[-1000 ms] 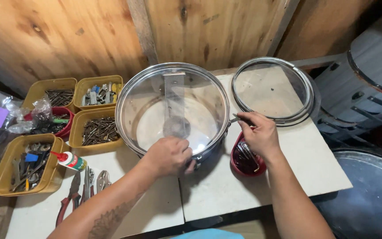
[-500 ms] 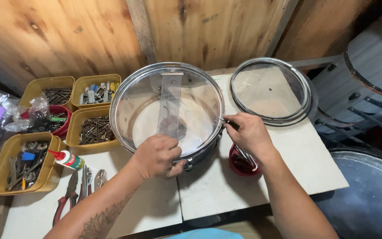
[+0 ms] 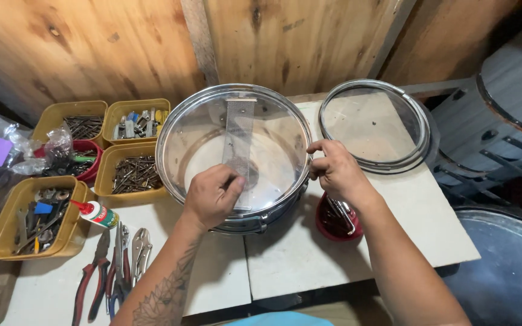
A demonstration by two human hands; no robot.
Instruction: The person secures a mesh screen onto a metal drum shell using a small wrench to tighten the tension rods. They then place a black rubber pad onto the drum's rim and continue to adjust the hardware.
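Fingertips of the left hand curl down onto the clear head of the round chrome-rimmed snare drum, beside its strip of metal snare wires. Right hand pinches the drum's rim (whether it holds anything, I cannot tell). Beneath it sits a red bowl, on the white tabletop.
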